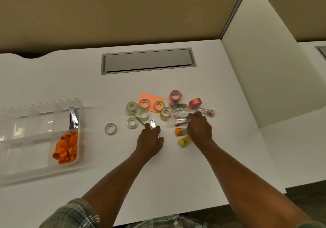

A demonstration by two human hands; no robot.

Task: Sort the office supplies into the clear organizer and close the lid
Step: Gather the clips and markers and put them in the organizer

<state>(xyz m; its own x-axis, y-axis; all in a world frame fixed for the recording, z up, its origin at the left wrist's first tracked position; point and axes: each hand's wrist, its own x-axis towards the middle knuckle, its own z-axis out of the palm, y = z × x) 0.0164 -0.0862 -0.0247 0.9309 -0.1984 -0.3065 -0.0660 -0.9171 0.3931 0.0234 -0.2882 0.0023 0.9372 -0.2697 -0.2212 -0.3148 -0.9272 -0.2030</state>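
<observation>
Left hand (150,139) is being wrapped round a silver stapler (152,124) on the desk (176,175), fingers curled about its body. The right hand (199,129) is being held over the clear packets (178,120), fingers bent onto them; whether anything is being pinched cannot be told. The stapler is best being carried level and set beside the second stapler (73,117) in the clear organizer (80,104) at left. Orange ribbon (66,147) is being stored in the nearer compartment. Tape rolls (131,107) are being left farther back.
</observation>
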